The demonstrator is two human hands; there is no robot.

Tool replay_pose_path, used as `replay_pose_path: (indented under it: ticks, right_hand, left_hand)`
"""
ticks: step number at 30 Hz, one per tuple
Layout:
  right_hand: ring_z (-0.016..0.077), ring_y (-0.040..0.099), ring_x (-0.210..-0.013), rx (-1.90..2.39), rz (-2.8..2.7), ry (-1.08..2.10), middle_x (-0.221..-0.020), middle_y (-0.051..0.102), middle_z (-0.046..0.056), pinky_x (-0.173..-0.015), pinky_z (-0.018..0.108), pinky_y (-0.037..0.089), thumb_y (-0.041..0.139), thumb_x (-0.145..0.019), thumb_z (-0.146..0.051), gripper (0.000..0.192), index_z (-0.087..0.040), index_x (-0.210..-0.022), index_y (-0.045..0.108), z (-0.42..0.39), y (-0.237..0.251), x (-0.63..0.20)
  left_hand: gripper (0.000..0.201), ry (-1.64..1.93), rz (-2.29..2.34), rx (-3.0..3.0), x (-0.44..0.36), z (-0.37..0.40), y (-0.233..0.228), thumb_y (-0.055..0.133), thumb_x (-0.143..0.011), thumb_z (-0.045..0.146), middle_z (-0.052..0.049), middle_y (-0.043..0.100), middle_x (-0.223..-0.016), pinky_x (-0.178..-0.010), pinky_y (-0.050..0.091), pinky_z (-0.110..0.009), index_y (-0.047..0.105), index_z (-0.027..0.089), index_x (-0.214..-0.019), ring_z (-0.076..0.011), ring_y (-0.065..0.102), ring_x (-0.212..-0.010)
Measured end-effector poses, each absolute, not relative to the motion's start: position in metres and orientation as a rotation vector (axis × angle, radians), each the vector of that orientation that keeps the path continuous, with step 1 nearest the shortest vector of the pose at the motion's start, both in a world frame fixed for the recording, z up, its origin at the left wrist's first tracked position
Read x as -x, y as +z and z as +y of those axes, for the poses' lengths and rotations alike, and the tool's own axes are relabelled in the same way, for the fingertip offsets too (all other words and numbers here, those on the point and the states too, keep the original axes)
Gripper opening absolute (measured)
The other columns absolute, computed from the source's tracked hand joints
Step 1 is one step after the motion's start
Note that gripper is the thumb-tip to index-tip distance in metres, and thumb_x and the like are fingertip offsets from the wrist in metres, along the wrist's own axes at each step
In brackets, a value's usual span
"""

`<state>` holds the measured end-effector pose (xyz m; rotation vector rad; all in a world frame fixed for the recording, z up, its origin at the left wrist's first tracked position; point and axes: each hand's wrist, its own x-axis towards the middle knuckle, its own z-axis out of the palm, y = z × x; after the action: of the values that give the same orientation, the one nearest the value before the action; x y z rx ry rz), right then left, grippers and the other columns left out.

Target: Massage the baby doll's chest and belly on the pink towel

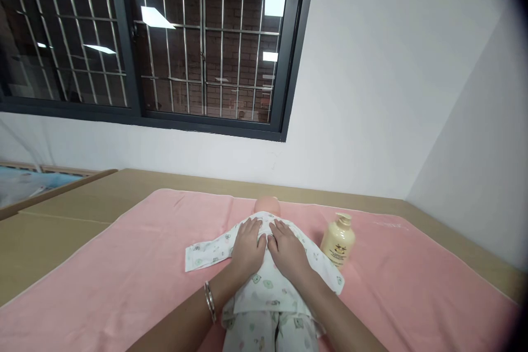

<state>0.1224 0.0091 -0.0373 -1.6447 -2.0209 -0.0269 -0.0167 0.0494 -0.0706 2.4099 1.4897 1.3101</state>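
A baby doll (267,204) lies on a pink mat, its head toward the wall. It wears a white printed top (268,286) with long sleeves and matching trousers (251,333). My left hand (249,245) rests flat on the left side of the doll's upper body, fingers stretched out. On the right side of the same top, my right hand (287,247) lies flat too, thumbs close together. One sleeve (206,253) stretches out to the left; the other slants down under my right forearm. A silver bangle (210,301) circles my left wrist.
A cream pump bottle (339,239) stands right of the doll on the pink mat (136,269). The mat covers a wooden tabletop (58,236) set against a white wall (363,93). A dark-framed window (214,126) with metal bars is above. Bluish bedding (33,181) shows at far left.
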Motion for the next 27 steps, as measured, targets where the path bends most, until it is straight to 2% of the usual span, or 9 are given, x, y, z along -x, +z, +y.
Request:
replay_pose_path:
  ticks: [7, 13, 20, 27]
  right_hand:
    - [0.026, 0.042, -0.134, 1.79, -2.015, -0.12, -0.138, 0.052, 0.017, -0.111, 0.037, 0.03, 0.033, -0.097, -0.024, 0.045, -0.006, -0.133, 0.054, -0.006, -0.035, -0.106]
    - [0.0268, 0.043, -0.133, 1.797, -2.033, -0.149, -0.138, 0.052, 0.018, -0.11, 0.038, 0.031, 0.032, -0.097, -0.024, 0.046, -0.006, -0.134, 0.053, -0.007, -0.035, -0.105]
    - [0.0259, 0.039, -0.136, 1.738, -2.073, -0.132, -0.138, 0.052, 0.017, -0.115, 0.037, 0.024, 0.03, -0.097, -0.022, 0.048, -0.003, -0.135, 0.051, -0.007, -0.034, -0.105]
    - [0.0242, 0.029, -0.141, 1.654, -1.997, 0.096, -0.15, 0.037, 0.013, -0.116, 0.038, 0.023, 0.03, -0.097, -0.031, 0.052, -0.009, -0.142, 0.043, 0.011, -0.038, -0.123]
  left_hand:
    - [0.047, 1.195, 1.532, -2.399, 0.016, 0.049, -0.069, 0.041, -0.088, 0.024, -0.013, 0.053, -0.139, -0.113, 0.03, -0.05, 0.052, 0.011, -0.132, -0.0295, 0.041, -0.135]
    - [0.044, 1.158, 1.519, -2.476, 0.017, 0.048, -0.066, 0.04, -0.089, 0.023, -0.011, 0.055, -0.138, -0.112, 0.031, -0.051, 0.054, 0.014, -0.13, -0.0284, 0.044, -0.133]
    - [0.038, 1.227, 1.46, -2.625, 0.018, 0.045, -0.061, 0.04, -0.09, 0.019, -0.01, 0.063, -0.128, -0.107, 0.041, -0.047, 0.061, 0.013, -0.121, -0.0259, 0.055, -0.121]
    - [0.027, 1.424, 1.485, -2.665, 0.015, 0.04, -0.066, 0.043, -0.087, 0.016, -0.011, 0.073, -0.108, -0.093, 0.054, -0.038, 0.068, 0.016, -0.096, -0.0229, 0.067, -0.104]
